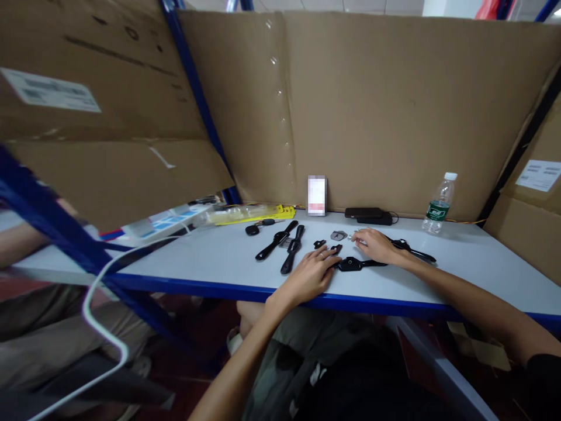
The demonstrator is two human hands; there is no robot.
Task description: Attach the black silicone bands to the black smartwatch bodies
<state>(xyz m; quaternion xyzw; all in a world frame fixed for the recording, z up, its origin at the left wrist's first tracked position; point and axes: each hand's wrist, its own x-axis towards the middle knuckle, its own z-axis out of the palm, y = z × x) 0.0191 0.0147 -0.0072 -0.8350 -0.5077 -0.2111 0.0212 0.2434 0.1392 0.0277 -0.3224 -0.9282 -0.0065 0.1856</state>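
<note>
While left hand (312, 273) lies flat, fingers (329, 251) loosely spread, touching one end of a black watch (354, 264) on the desk (210, 257), right hand (376, 245) rests beside it, fingers curled; grip unclear. Two more black watches (284, 244) left; water bottle (438, 204) far right.

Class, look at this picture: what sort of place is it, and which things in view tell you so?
Probably a small assembly workstation in a warehouse or workshop: cardboard walls off a white table on blue racking, and black watch straps lie by both hands.
</note>
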